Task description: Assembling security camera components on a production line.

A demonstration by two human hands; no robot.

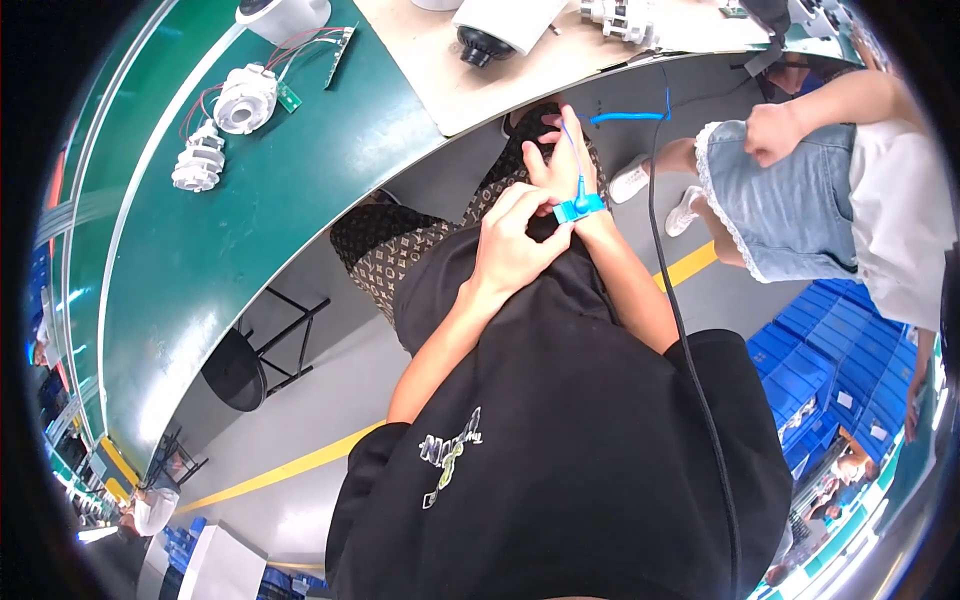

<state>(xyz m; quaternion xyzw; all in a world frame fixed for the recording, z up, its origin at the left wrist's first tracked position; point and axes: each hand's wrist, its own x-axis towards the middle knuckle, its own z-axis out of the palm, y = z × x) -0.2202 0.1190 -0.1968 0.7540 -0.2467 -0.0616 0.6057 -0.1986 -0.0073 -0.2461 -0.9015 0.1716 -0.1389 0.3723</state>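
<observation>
A blue anti-static wrist strap (578,208) is around my right wrist, with a thin blue cord running up from its round snap. My left hand (512,240) grips the strap's free end between thumb and fingers, at the side of the wrist facing it. Above the strap, my right hand (562,165) holds nothing, its fingers loosely bent and apart. Both hands are in front of my body, over my lap and short of the table's edge.
On the green table (300,170) lie a white motor-like assembly (246,98) with wires and a smaller white part (199,160). A white camera housing (505,28) rests on the beige mat (410,60). A black cable (690,365) hangs along my right side. Someone in a denim skirt (790,205) stands at right.
</observation>
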